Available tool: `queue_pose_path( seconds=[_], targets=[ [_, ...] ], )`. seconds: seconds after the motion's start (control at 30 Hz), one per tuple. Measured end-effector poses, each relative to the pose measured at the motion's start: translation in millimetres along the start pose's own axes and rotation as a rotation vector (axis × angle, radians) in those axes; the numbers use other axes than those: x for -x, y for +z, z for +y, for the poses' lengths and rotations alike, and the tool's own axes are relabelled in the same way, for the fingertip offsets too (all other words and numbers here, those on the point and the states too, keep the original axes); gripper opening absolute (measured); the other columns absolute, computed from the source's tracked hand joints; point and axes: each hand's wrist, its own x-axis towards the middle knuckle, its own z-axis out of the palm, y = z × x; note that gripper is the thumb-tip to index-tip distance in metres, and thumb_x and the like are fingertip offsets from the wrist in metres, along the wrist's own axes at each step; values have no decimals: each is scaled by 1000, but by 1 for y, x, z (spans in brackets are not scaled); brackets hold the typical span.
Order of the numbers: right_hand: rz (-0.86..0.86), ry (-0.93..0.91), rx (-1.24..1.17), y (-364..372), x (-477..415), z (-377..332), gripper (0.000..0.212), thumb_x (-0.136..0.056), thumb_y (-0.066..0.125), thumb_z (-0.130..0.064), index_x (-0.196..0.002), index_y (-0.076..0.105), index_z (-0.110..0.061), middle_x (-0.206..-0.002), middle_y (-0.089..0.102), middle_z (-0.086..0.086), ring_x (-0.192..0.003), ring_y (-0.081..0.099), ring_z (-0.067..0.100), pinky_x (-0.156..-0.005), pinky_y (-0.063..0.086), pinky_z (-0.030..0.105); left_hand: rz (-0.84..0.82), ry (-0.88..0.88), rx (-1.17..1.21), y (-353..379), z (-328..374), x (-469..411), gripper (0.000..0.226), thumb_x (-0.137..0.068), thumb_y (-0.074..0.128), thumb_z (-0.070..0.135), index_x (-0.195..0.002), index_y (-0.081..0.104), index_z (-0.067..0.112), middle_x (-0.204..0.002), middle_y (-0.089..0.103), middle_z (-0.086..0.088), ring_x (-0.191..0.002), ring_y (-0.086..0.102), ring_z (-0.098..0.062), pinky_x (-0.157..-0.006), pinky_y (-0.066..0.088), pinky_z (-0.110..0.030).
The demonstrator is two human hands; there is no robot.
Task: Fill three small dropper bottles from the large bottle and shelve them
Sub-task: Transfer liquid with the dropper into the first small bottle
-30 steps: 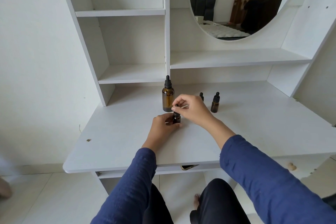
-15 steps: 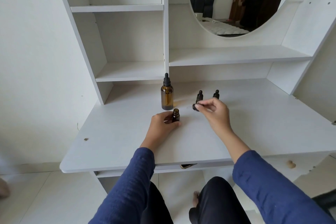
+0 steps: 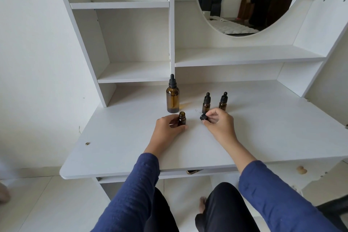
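- Your left hand (image 3: 170,127) is closed around the open small dropper bottle (image 3: 182,118), and this bottle stands upright on the desk (image 3: 116,137), about in the middle between the left and right edges.
- The mouth of this bottle is uncovered, and the amber glass is visible between your thumb and fingers.
- Your right hand (image 3: 219,121) is pinched on the black dropper cap (image 3: 203,117), which you hold low over the desk, just to the right of the open bottle. I cannot tell if the cap touches the surface.
- The two hands are apart, with a small bare strip of desk between them.
- The large dropper bottle (image 3: 172,96) stands upright behind your left hand, toward the back edge of the desk, with its black dropper top still on. It is near the open bottle but does not touch it.
- Two more small dropper bottles stand closed and upright behind your right hand: the nearer small bottle (image 3: 206,104) is just beside your fingers, and the farther small bottle (image 3: 223,101) is to the right of it.
- The lower left shelf (image 3: 135,73) is directly behind the large bottle, and the long right shelf (image 3: 244,56) runs under the round mirror (image 3: 235,5).
- Both your sleeves (image 3: 137,190) are dark blue and reach over the front edge of the desk.
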Motion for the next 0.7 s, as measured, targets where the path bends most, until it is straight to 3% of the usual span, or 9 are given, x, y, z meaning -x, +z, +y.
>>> queue_pose_path(
  seconds=[0.07,0.23,0.33,0.4,0.53,0.6,0.7],
  targets=[
    [39,-71,70,1,1,-1,21,-70,73,4,-85,62,-6,-93,66,12,-84,61,14,-75,43,0,-5,-2,8,0,0,1,25,-78,73,15,-101,67,16,-90,66,5,-75,58,5,-67,42,3],
    [173,-320,82,3,-12,-37,6,-80,67,-7,-85,63,-7,-86,65,5,-81,61,18,-79,50,22,-11,-6,21,0,-1,0,28,-78,73,15,-105,66,14,-87,63,9,-74,57,7,-65,41,4],
    [102,-316,-43,17,-32,-77,7,-84,64,-10,-90,65,-6,-89,66,3,-86,62,12,-82,49,12,-3,-14,46,0,-2,0,29,-77,74,13,-104,66,13,-91,66,3,-79,61,-4,-69,44,1],
    [-5,-258,-95,29,-46,-98,16,-85,63,-12,-99,64,-6,-100,66,5,-95,60,12,-88,48,17,-5,-21,75,0,-3,-1,27,-76,74,9,-102,67,12,-92,66,0,-83,63,-10,-71,45,-1],
    [-150,-197,-22,53,-66,-113,30,-86,63,-18,-112,60,-4,-112,64,6,-102,57,12,-92,46,24,-14,-13,68,0,-2,-1,29,-77,73,8,-104,66,9,-91,65,1,-75,58,3,-68,43,1],
    [-161,-197,14,63,-72,-111,28,-85,65,-18,-109,61,-5,-107,65,6,-95,57,11,-88,48,23,-12,-12,67,0,-4,-2,32,-77,73,9,-107,65,6,-94,65,0,-77,59,3,-66,42,2],
    [-111,-204,13,72,-76,-109,18,-83,66,-14,-99,62,-5,-92,64,3,-81,56,9,-70,45,7,-9,-14,73,0,-5,-4,36,-76,74,10,-110,64,6,-97,65,-2,-83,61,-7,-67,43,2]
  ],
)
